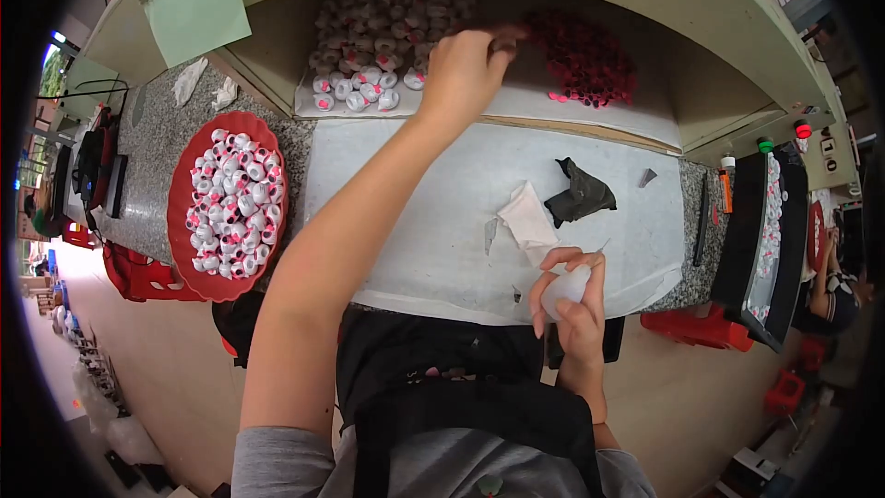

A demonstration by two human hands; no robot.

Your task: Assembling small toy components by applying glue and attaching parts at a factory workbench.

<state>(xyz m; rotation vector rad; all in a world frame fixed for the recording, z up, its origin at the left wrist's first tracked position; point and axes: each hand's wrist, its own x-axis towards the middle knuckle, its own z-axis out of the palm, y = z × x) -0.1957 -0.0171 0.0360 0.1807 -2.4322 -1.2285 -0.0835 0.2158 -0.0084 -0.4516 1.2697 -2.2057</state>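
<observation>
My left hand reaches into the shelf opening, between a heap of small white rounded parts with pink marks and a heap of small dark-red and pink pieces. Its fingertips are blurred and in shade, so whether they hold anything does not show. Low on the right, my right hand is closed around a small translucent white squeeze bottle, with a thin needle-like tip pointing up and to the right. Just beyond that hand lie a folded white cloth and a crumpled dark grey cloth.
A red scalloped tray heaped with white-and-pink parts stands at the left. White paper covers the worktop. On the right are a black trough of similar parts, an orange-labelled bottle and green and red buttons.
</observation>
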